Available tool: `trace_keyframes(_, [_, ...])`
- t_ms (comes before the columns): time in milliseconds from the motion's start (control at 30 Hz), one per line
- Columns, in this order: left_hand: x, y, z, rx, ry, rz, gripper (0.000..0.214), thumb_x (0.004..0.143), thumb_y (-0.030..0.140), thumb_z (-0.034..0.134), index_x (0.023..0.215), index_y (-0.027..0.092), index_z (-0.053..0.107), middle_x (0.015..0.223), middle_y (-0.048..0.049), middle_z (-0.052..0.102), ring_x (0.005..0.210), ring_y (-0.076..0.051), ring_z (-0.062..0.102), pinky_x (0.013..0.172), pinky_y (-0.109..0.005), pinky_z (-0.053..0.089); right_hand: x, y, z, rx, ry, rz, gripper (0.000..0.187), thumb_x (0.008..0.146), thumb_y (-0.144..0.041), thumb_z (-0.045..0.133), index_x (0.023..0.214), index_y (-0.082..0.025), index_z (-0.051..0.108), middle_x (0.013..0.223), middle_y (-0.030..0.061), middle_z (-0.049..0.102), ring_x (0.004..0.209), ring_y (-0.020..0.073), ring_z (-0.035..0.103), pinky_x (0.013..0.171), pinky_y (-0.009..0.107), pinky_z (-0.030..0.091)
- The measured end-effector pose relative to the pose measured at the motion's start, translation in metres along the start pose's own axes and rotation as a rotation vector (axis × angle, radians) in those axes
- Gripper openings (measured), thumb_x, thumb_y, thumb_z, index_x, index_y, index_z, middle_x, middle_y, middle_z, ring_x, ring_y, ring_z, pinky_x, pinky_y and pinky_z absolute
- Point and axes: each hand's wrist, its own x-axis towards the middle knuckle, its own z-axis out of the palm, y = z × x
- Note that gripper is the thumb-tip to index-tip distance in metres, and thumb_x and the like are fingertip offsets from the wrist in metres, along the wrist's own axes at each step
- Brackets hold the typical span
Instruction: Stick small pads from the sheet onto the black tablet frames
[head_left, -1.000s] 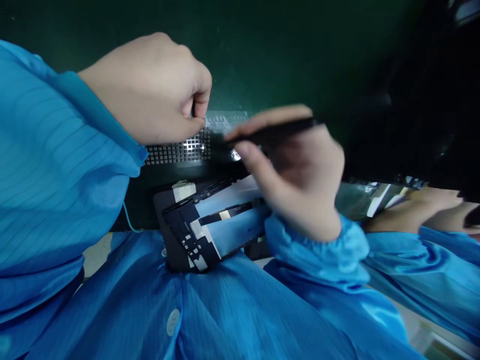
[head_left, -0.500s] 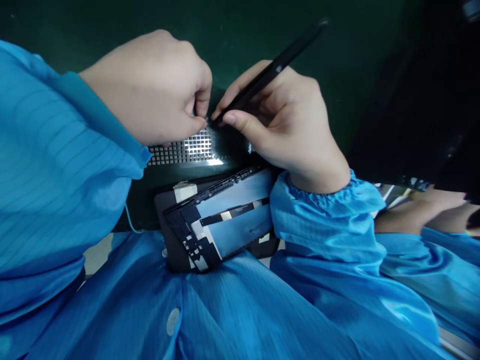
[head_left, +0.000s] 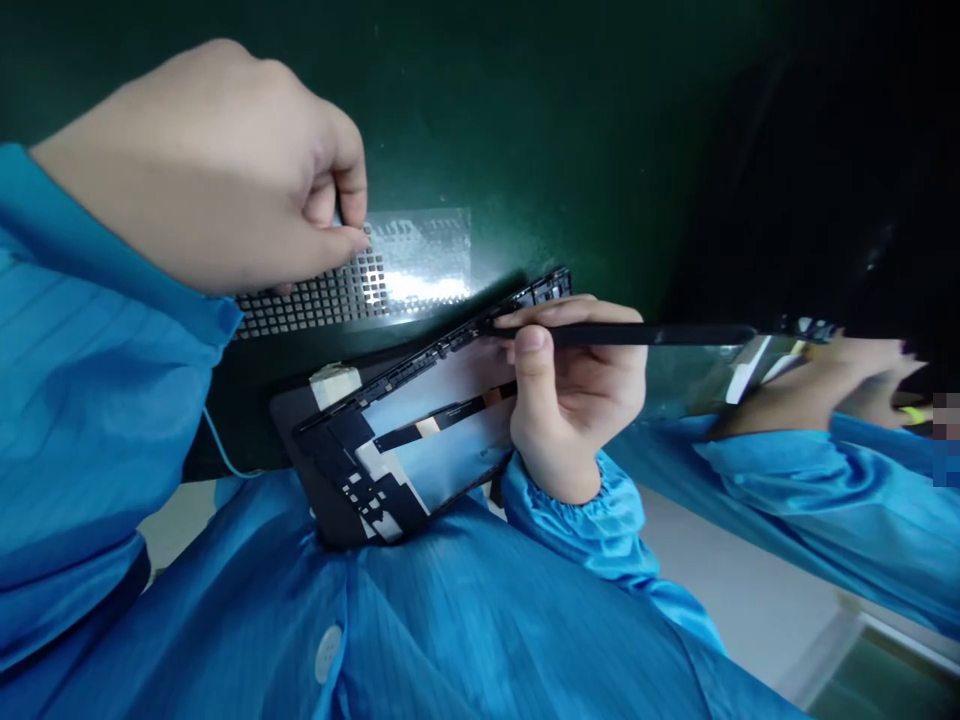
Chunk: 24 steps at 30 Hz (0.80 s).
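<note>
A clear sheet (head_left: pixel 431 250) bearing rows of small dark square pads (head_left: pixel 322 305) lies on the green tabletop. My left hand (head_left: pixel 247 180) is closed in a pinch at the edge of the pad rows, gripping the sheet. Black tweezers (head_left: pixel 652 335) are held in my right hand (head_left: pixel 577 390), pointing left. Their tips meet the upper edge of an opened phone (head_left: pixel 457 470), whose inside faces up with a dark ribbon cable across it. Whether the tips carry a pad is too small to tell. A flat black holder (head_left: pixel 289 410) lies under the phone, tilted at the table's near edge.
On the right, another person's forearm (head_left: pixel 780 395) and blue sleeve (head_left: pixel 817 470) come close to the tweezers' back end. A piece of pale tape (head_left: pixel 335 385) sits on the holder. The green tabletop (head_left: pixel 525 120) stretches away beyond my hands.
My right hand has swung down from the pad sheet to the phone with the tweezers, which now lie nearly level. My left hand appears further left, still pinching at the sheet.
</note>
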Motion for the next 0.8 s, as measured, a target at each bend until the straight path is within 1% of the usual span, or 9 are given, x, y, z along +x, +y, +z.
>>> trace_keyframes(100, [-0.003, -0.004, 0.003, -0.057, 0.024, 0.029, 0.054, 0.086, 0.067, 0.047, 0.098, 0.023, 0.076, 0.065, 0.0047, 0.065, 0.065, -0.013, 0.062, 0.103, -0.056, 0.057, -0.001, 0.004, -0.002, 0.007, -0.017, -0.019, 0.010, 0.106, -0.030, 0.072, 0.116, -0.032, 0.071, 0.103, 0.0021, 0.070, 0.093, 0.0205, 0.077, 0.085, 0.040, 0.068])
trace_keyframes(200, [-0.003, -0.005, 0.004, -0.062, 0.030, 0.009, 0.049, 0.088, 0.064, 0.050, 0.098, 0.024, 0.076, 0.065, 0.0050, 0.066, 0.065, -0.013, 0.062, 0.104, -0.056, 0.056, 0.001, -0.004, -0.013, -0.085, -0.106, -0.036, 0.018, 0.105, -0.027, 0.072, 0.122, -0.034, 0.072, 0.107, 0.0032, 0.074, 0.097, 0.0242, 0.077, 0.088, 0.047, 0.067])
trace_keyframes(267, [-0.002, -0.003, 0.003, -0.024, 0.015, 0.008, 0.057, 0.088, 0.069, 0.044, 0.099, 0.022, 0.075, 0.066, 0.0051, 0.064, 0.074, -0.015, 0.069, 0.104, -0.052, 0.056, 0.011, -0.014, -0.020, -0.131, -0.195, -0.030, 0.020, 0.104, -0.026, 0.073, 0.122, -0.035, 0.074, 0.108, 0.0040, 0.077, 0.100, 0.0265, 0.078, 0.092, 0.050, 0.067])
trace_keyframes(333, [0.000, 0.002, 0.000, 0.009, 0.001, 0.013, 0.071, 0.085, 0.076, 0.033, 0.097, 0.020, 0.075, 0.069, 0.0048, 0.061, 0.087, -0.019, 0.076, 0.107, -0.051, 0.056, 0.030, -0.021, -0.021, -0.109, -0.287, 0.000, 0.016, 0.104, -0.030, 0.075, 0.120, -0.035, 0.075, 0.108, 0.0036, 0.079, 0.103, 0.0273, 0.079, 0.096, 0.051, 0.068])
trace_keyframes(400, [0.002, 0.008, -0.004, 0.010, -0.010, 0.018, 0.081, 0.082, 0.082, 0.025, 0.094, 0.018, 0.074, 0.071, 0.0042, 0.060, 0.097, -0.023, 0.077, 0.110, -0.053, 0.055, 0.056, -0.022, -0.013, -0.043, -0.419, 0.031, 0.012, 0.104, -0.038, 0.078, 0.115, -0.033, 0.075, 0.110, 0.0032, 0.080, 0.105, 0.0271, 0.080, 0.099, 0.050, 0.069])
trace_keyframes(533, [0.001, 0.018, -0.012, -0.009, -0.044, 0.043, 0.082, 0.078, 0.083, 0.026, 0.094, 0.017, 0.073, 0.073, 0.0023, 0.063, 0.101, -0.024, 0.075, 0.109, -0.054, 0.055, 0.101, -0.004, 0.017, 0.081, -0.693, 0.003, 0.020, 0.102, -0.046, 0.081, 0.110, -0.030, 0.076, 0.113, 0.0031, 0.082, 0.107, 0.0232, 0.082, 0.101, 0.041, 0.070])
trace_keyframes(600, [-0.001, 0.021, -0.014, -0.004, -0.048, 0.040, 0.076, 0.079, 0.078, 0.028, 0.095, 0.018, 0.073, 0.075, 0.0002, 0.064, 0.100, -0.025, 0.074, 0.108, -0.055, 0.055, 0.110, 0.005, 0.029, 0.108, -0.747, 0.011, 0.023, 0.102, -0.049, 0.082, 0.110, -0.028, 0.075, 0.111, 0.0027, 0.082, 0.106, 0.0216, 0.082, 0.100, 0.037, 0.070])
trace_keyframes(700, [-0.002, 0.019, -0.012, 0.012, -0.030, 0.040, 0.070, 0.079, 0.072, 0.028, 0.092, 0.019, 0.072, 0.078, -0.0030, 0.066, 0.101, -0.031, 0.076, 0.109, -0.059, 0.056, 0.110, 0.010, 0.035, 0.138, -0.749, 0.044, 0.026, 0.101, -0.051, 0.082, 0.110, -0.028, 0.074, 0.112, 0.0022, 0.082, 0.107, 0.0214, 0.082, 0.099, 0.037, 0.070])
trace_keyframes(800, [-0.001, 0.017, -0.009, 0.023, -0.028, 0.038, 0.078, 0.078, 0.078, 0.021, 0.091, 0.019, 0.072, 0.079, -0.0028, 0.066, 0.105, -0.031, 0.076, 0.111, -0.058, 0.055, 0.109, 0.011, 0.034, 0.128, -0.753, -0.020, 0.021, 0.102, -0.045, 0.082, 0.110, -0.028, 0.074, 0.111, 0.0017, 0.082, 0.106, 0.0204, 0.082, 0.098, 0.036, 0.070])
